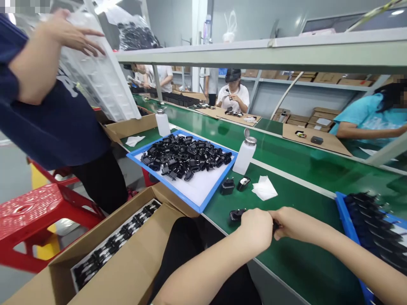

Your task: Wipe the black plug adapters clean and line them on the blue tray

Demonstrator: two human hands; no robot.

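My left hand (257, 228) and my right hand (288, 222) meet above the front edge of the green table, both with fingers closed. A small black part (275, 226) shows between them, mostly covered by the fingers. Just left of my left hand lies a black plug adapter (235, 217). Further back, another black plug adapter (227, 186) stands with its pins up, beside a black housing (243, 183) with a pale inside. A folded white wipe (265, 188) lies to the right of these.
A blue-rimmed tray (203, 205) holds a heap of black plug pieces. White dispenser bottles (244, 156) stand behind. At right is a blue tray (345, 212) with rows of adapters. An open carton (133, 250) is at my left. A co-worker (63, 123) stands left holding plastic trays (104, 80).
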